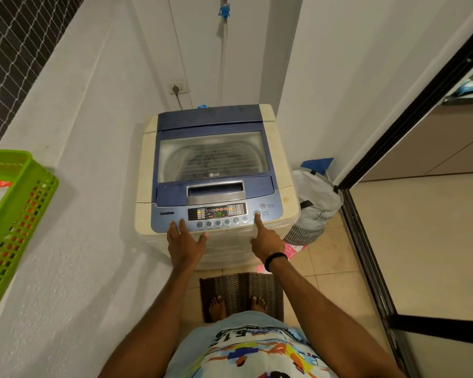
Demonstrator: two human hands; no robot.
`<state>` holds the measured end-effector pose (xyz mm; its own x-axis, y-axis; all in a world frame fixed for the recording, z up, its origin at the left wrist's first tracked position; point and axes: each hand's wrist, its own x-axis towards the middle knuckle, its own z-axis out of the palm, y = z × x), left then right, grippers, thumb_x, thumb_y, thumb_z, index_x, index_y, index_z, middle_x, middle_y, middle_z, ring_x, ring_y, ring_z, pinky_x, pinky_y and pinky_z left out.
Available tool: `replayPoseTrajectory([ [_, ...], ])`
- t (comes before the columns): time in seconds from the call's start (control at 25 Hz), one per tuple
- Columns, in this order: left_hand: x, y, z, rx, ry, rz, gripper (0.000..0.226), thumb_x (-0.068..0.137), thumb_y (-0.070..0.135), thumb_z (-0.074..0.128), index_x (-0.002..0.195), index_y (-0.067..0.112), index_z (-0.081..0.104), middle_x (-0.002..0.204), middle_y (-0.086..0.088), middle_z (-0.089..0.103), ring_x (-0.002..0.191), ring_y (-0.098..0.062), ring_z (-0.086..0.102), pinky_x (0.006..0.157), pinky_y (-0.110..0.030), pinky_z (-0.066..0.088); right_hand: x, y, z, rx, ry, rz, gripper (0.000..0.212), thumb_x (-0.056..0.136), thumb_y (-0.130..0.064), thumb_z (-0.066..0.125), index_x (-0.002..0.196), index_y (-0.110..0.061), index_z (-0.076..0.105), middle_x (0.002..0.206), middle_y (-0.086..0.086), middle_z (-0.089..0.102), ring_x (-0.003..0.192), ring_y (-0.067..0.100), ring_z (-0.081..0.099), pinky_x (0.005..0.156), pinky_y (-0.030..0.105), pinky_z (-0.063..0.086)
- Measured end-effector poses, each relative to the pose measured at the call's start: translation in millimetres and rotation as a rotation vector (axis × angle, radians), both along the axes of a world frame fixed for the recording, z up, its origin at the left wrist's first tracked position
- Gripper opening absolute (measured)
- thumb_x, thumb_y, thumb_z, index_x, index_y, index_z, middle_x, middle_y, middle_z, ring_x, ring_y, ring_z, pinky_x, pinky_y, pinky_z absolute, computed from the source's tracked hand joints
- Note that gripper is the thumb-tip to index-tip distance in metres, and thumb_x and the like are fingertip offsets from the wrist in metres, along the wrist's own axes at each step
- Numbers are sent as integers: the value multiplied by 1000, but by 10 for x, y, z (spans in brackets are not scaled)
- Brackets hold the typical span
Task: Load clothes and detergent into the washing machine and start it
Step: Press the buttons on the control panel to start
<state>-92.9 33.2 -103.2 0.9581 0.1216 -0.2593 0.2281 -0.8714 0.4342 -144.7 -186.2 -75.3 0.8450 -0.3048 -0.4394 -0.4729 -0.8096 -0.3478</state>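
Observation:
A top-loading washing machine with a blue lid stands in front of me, lid closed. Dark clothes show dimly through the lid window. The control panel is lit, with a green digit on its display. My right hand points its index finger onto the round start/pause button; its other fingers are curled. My left hand rests flat, fingers spread, on the panel's front left edge. Neither hand holds anything. No detergent container is visible.
A green plastic basket sits on the ledge at the left. A white laundry bag stands on the floor right of the machine. A sliding door frame runs along the right. I stand on a striped mat.

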Motion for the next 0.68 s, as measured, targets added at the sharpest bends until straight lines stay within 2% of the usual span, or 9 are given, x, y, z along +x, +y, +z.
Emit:
replayPoseTrajectory([
  [0.32,-22,36,-37,36,-55,1,83,81,49,72,147,16,33,157,-16,27,143,-37,28,106,-55,42,64,-33,-47,-56,9,33,83,94,-23,53,153,-38,-3,77,7,57,70,27,59,68,40,55],
  [0.48,-14,38,-21,54,-78,2,80,80,46,74,144,16,37,153,-17,33,139,-37,33,104,-53,43,139,-53,-56,-97,12,69,75,95,-25,52,153,-34,4,91,11,67,81,31,64,72,41,54],
  [0.68,22,110,-53,80,-120,-28,74,78,46,76,138,17,44,147,-16,41,132,-37,40,98,-50,48,192,-132,-43,-143,19,59,64,98,-27,49,150,-42,15,102,10,69,89,30,65,70,37,43],
])
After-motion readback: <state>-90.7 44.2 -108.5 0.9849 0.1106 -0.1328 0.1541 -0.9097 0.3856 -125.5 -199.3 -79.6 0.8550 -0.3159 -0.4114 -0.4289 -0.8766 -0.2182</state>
